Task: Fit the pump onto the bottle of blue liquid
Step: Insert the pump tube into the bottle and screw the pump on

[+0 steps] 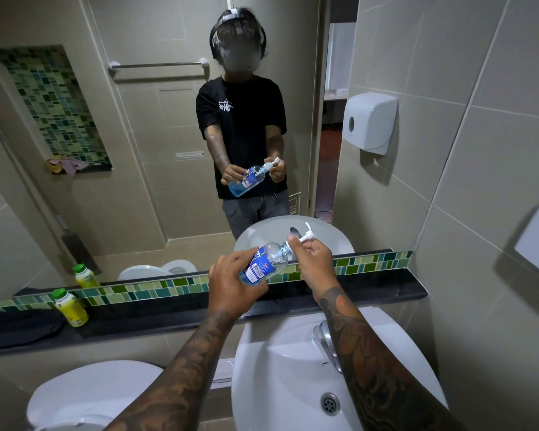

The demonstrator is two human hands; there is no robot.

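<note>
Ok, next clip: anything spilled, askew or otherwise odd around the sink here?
No spill shows. The bottle is held tilted over the sink, left hand on its body, right hand at the pump on its neck. That tilt suits the fitting. A yellow bottle stands upright on the ledge.

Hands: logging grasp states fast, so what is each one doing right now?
Left hand: closed around the body of the tilted bottle of blue liquid.
Right hand: closed on the white pump at the bottle's neck.
</note>
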